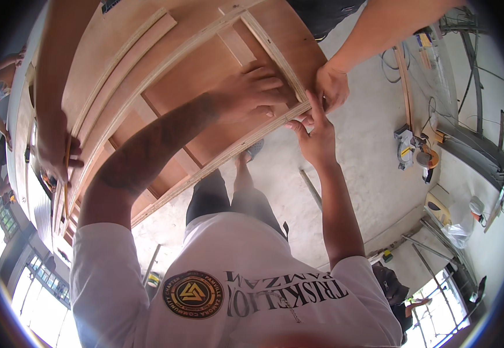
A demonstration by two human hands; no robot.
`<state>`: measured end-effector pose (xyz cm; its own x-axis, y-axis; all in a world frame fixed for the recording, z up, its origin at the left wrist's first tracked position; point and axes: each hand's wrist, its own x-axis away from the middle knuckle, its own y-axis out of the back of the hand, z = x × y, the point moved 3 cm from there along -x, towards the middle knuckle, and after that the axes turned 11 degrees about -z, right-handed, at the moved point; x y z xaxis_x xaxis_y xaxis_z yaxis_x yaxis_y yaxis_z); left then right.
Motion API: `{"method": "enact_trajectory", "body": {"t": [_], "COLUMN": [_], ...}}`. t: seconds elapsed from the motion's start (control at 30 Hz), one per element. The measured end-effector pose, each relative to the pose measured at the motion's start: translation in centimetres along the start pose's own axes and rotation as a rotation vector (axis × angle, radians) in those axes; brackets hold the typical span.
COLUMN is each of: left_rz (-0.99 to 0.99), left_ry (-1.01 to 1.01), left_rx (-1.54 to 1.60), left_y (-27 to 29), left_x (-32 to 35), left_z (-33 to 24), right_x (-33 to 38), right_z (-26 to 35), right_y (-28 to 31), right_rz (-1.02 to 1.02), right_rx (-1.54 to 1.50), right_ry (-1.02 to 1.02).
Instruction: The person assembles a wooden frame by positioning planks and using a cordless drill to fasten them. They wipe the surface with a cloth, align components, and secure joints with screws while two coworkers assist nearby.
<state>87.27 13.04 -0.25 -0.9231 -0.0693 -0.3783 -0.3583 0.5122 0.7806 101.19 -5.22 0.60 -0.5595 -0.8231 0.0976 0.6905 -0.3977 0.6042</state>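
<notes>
A large wooden frame [229, 145] of pale plywood strips lies over a brown panel [176, 87] in front of me. My left hand [252, 91] reaches over the near strip, fingers stretched out and slightly spread, close above or on the panel inside the corner. At that right corner my right hand [318, 139] has its thumb and forefinger around the strip's end. A co-worker's hand [332, 87] is at the same corner, touching or nearly touching my fingertips. Another hand [57, 148], not mine, is by the frame's left side; what it holds is unclear.
Pale floor [368, 156] spreads to the right. Power tools [420, 153] with an orange part lie there, near a long wooden strip [404, 87] and metal bars [478, 145]. A yellow container [437, 209] stands farther along. Other people are at the left edge and lower right.
</notes>
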Motion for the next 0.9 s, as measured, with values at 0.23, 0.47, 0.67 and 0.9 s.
{"method": "enact_trajectory", "body": {"t": [0.23, 0.47, 0.67, 0.9], "left_rz": [0.013, 0.101, -0.093, -0.182], "left_ry": [0.015, -0.036, -0.139, -0.238], "left_rx": [0.098, 0.068, 0.083, 0.015], "left_y": [-0.5, -0.3, -1.0, -1.1], "left_x": [-0.4, -0.3, 0.0, 0.0], "left_z": [1.1, 1.0, 1.2, 1.5], "right_x": [0.1, 0.7, 0.4, -0.3], "right_z": [-0.9, 0.9, 2.8, 5.1], "right_y": [-0.6, -1.2, -2.0, -2.2], "right_rz": [-0.049, 0.136, 0.035, 0.063], "right_rx": [-0.073, -0.437, -0.192, -0.015], "right_ry": [0.012, -0.350, -0.518, -0.574]}}
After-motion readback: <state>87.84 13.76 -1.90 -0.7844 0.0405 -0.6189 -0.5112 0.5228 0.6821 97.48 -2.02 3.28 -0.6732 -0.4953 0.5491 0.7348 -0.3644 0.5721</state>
